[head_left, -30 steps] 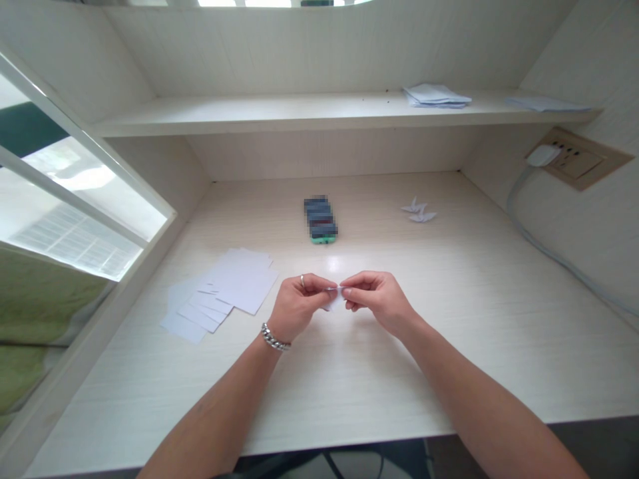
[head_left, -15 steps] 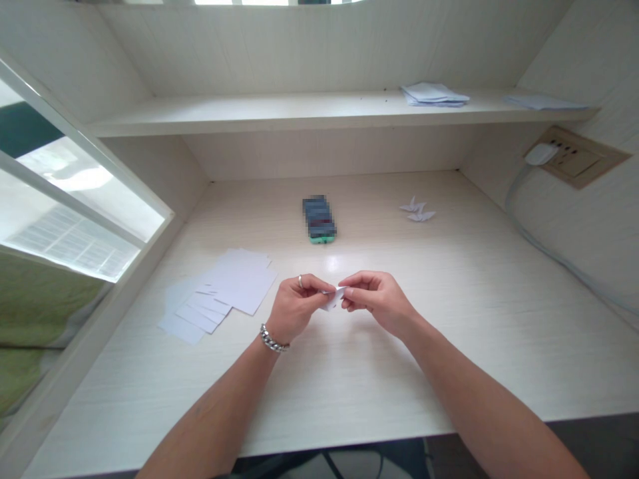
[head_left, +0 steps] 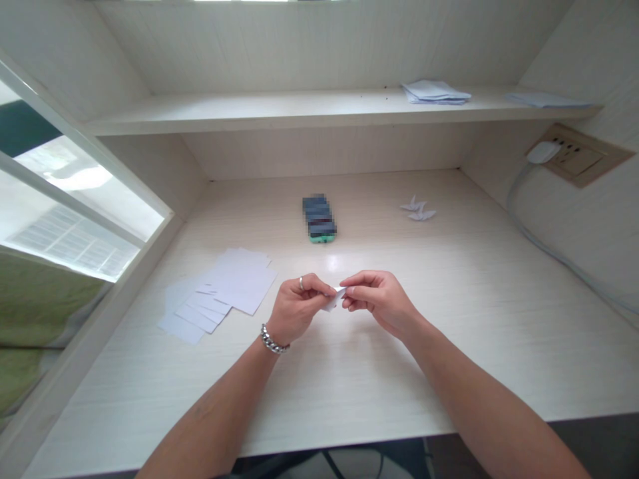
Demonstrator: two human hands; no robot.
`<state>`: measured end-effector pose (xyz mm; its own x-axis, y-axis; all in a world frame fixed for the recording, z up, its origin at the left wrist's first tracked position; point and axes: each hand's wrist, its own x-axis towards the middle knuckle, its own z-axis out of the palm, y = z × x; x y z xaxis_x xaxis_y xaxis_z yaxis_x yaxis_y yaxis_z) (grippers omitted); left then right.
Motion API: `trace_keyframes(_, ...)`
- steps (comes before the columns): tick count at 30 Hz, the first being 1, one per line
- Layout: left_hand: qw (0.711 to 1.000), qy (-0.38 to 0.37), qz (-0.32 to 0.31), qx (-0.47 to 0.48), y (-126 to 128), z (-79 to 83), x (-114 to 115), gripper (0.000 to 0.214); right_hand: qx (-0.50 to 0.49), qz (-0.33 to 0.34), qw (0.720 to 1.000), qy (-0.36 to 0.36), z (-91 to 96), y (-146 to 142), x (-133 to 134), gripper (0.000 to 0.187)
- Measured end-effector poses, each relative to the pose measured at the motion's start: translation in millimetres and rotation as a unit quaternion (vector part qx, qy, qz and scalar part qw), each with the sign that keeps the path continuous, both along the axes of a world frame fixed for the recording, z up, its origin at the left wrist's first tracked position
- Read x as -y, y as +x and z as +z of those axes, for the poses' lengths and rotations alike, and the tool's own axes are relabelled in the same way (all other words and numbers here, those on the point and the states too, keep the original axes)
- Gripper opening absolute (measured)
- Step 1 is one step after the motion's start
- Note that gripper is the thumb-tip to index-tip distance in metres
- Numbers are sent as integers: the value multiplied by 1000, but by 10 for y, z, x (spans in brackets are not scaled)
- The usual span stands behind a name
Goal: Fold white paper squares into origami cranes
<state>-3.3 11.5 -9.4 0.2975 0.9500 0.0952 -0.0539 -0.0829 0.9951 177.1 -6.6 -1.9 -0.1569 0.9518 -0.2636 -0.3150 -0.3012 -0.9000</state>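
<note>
Between my two hands, above the middle of the desk, is a small folded piece of white paper (head_left: 333, 301). My left hand (head_left: 298, 303), with a ring and a chain bracelet, pinches its left side between thumb and forefinger. On the other side, my right hand (head_left: 378, 298) grips the upper right edge with thumb and fingertips. Fingers cover much of the folded shape. Left of my hands lie several loose white paper sheets (head_left: 244, 279), partly overlapping. Farther back on the right rest small folded paper figures (head_left: 418, 209) with pointed tips.
A blurred-out phone (head_left: 319, 218) with a green lower edge lies at the back centre. The shelf (head_left: 249, 114) above carries a paper stack (head_left: 435, 92) and a flatter paper pile (head_left: 549, 100). A white plug (head_left: 544, 152) sits in the right wall socket, its cable (head_left: 559, 259) trailing down.
Both hands keep their hold on the folded paper. The paper's tilt and my fingertips have shifted very slightly; the view has moved a touch.
</note>
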Motion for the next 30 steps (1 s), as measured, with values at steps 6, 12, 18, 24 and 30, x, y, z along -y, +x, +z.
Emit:
trace_keyframes(6,1000,6,-12,7,-6,9,-4,6,-3,20,1000,-15,11,29,-3,20)
trace_keyframes(12,1000,-1,-23,-6,-3,7,-13,5,-12,50,999,-7,-6,85,-10,19)
trace_keyframes(18,999,-21,-39,-13,19,-13,-2,6,71,75,994,21,-22,48,4,22)
trace_keyframes(24,996,-70,-52,-23,-2,-6,-22,3,80,71,993,42,-78,36,-3,23)
trace_keyframes(30,986,-154,-44,40,3,5,-45,18,85,33,995,45,-80,27,-5,22)
